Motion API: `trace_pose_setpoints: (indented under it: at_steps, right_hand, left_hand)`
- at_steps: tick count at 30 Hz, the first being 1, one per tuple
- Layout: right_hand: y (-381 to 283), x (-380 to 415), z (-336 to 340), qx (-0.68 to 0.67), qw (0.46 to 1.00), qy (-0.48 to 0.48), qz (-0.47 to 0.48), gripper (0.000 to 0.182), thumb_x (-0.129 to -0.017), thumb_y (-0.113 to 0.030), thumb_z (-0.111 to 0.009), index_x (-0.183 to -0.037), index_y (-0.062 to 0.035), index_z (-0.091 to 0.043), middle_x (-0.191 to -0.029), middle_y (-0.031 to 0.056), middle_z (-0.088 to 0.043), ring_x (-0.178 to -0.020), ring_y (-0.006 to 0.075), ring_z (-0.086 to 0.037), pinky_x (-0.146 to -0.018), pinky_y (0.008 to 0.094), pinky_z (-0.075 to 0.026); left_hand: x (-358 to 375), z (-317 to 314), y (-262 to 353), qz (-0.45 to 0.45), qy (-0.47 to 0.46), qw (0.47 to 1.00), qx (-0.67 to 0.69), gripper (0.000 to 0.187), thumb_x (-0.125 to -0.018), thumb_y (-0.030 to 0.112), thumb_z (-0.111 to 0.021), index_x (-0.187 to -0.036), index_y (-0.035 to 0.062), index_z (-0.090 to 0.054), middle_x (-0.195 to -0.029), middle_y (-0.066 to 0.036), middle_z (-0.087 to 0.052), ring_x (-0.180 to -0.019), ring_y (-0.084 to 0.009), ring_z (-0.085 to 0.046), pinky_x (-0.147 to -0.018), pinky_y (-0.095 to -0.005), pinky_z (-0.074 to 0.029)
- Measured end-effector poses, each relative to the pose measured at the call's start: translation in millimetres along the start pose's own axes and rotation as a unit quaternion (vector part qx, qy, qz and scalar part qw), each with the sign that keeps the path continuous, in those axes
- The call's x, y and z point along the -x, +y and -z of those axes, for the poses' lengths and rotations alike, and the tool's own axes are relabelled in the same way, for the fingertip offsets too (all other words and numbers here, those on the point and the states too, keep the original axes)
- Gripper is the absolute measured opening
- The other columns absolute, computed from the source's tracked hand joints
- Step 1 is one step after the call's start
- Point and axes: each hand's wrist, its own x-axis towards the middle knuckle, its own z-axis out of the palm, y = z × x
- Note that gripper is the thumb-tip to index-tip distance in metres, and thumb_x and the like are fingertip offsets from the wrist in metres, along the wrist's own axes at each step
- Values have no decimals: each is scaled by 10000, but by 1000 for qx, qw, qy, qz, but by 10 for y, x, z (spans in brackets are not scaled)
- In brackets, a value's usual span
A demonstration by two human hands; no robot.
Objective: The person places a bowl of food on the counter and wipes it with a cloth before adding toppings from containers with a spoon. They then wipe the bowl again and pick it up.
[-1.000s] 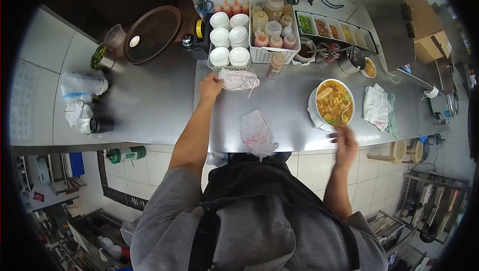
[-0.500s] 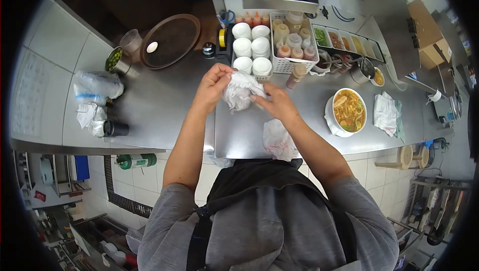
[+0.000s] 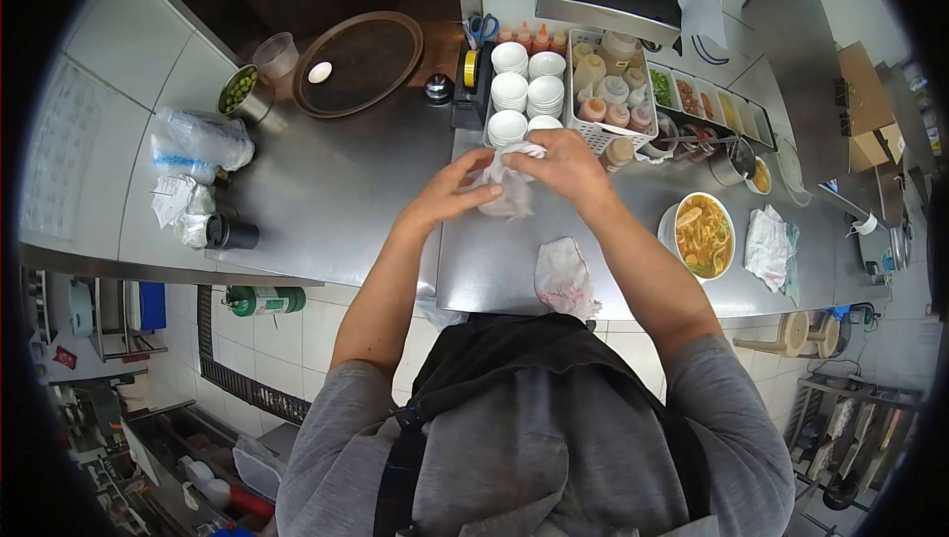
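Note:
A thin white plastic bag hangs above the steel counter in front of me. My right hand is closed on its bunched, twisted top. My left hand is at the bag's left side, thumb and fingers spread apart; whether it touches the plastic is hard to tell. Just behind the bag stand stacks of small white bowls, partly covered by my hands. Nearer to me, a white cloth with reddish stains lies at the counter's front edge.
On the right are a bowl of noodle soup and a folded cloth. A basket of sauce bottles and a topping tray stand behind. Leftward are a brown round tray, a tape dispenser and a tin of green limes.
My right hand has moved up to the bag's top and gathered it into a twist. My left hand has let go of the rim and opened beside the bag. The view has shifted slightly.

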Motion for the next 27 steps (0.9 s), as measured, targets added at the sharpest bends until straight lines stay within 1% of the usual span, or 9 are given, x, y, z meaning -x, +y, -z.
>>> trace_pose_setpoints:
  at_steps: [2, 6, 11, 14, 16, 17, 20, 22, 27]
  right_hand:
    - [-111, -57, 52, 33, 998, -46, -5, 386, -684, -342, -704, -797, 22, -648, -715, 228, -617, -673, 358, -613, -653, 409, -473]
    - [-36, -71, 280, 22, 999, -35, 13, 372, -675, -325, -707, -816, 14, -650, -740, 217, -630, -710, 340, -626, -671, 402, -473]
    - [201, 107, 518, -33, 998, 12, -59, 299, -660, -154, -717, -904, 0, -637, -823, 104, -661, -745, 199, -624, -675, 321, -468]
    - [361, 133, 467, -191, 975, 46, -106, 294, -702, -114, -698, -965, -7, -621, -843, 73, -658, -751, 166, -622, -674, 302, -481]
    - [302, 144, 360, -454, 876, 146, -70, 326, -780, -147, -684, -1054, -10, -573, -915, 66, -638, -770, 159, -615, -687, 288, -490]
    - [214, 162, 295, -456, 875, 147, -68, 326, -780, -147, -684, -1054, -10, -573, -915, 66, -638, -770, 159, -615, -687, 288, -490]
    - [201, 330, 14, -628, 748, 203, -72, 451, -844, -225, -670, -1183, -5, -471, -1079, 101, -574, -951, 177, -575, -789, 326, -483]
    - [340, 494, -293, -535, 809, 173, -172, 464, -851, -246, -657, -1192, 0, -462, -1088, 120, -567, -1006, 181, -551, -843, 336, -465]
    - [361, 670, -608, -329, 923, 174, -93, 310, -855, -227, -640, -1068, -25, -539, -978, 57, -594, -886, 143, -561, -794, 277, -442]
  left_hand:
    - [-107, -120, 61, -48, 19, 998, 34, 512, -791, 297, -692, -1204, 35, -543, -1105, -143, -605, -1035, -209, -566, -863, -337, -447]
    - [-299, -113, 292, 17, 42, 989, -137, 383, -791, 221, -668, -1084, -14, -593, -896, -133, -656, -808, -177, -626, -715, -303, -485]
    - [-436, 19, 304, -39, 42, 994, -92, 167, -836, 166, -615, -931, 32, -585, -793, -12, -607, -713, -79, -541, -641, -242, -431]
    - [-394, 36, 590, 25, -27, 998, -52, 158, -871, 156, -572, -972, 35, -566, -835, -17, -597, -747, -73, -540, -653, -237, -432]
    - [-330, 6, 739, 21, -41, 992, 119, 146, -907, 162, -534, -990, 42, -545, -887, -31, -598, -789, -83, -567, -695, -240, -461]
    - [-299, -2, 812, 21, -42, 992, 117, 146, -907, 162, -534, -990, 42, -545, -887, -31, -598, -789, -83, -567, -695, -240, -461]
    - [-196, -33, 859, 73, -8, 933, 352, 134, -926, 170, -518, -977, 49, -543, -903, -40, -603, -807, -107, -599, -727, -259, -494]
    - [-172, -63, 639, 92, 12, 917, 387, 136, -934, 170, -506, -989, 49, -538, -912, -44, -613, -828, -130, -618, -754, -280, -512]
    - [39, -250, 274, 128, 42, 924, 359, 128, -941, 160, -491, -976, 53, -552, -877, -31, -608, -815, -110, -599, -725, -264, -495]
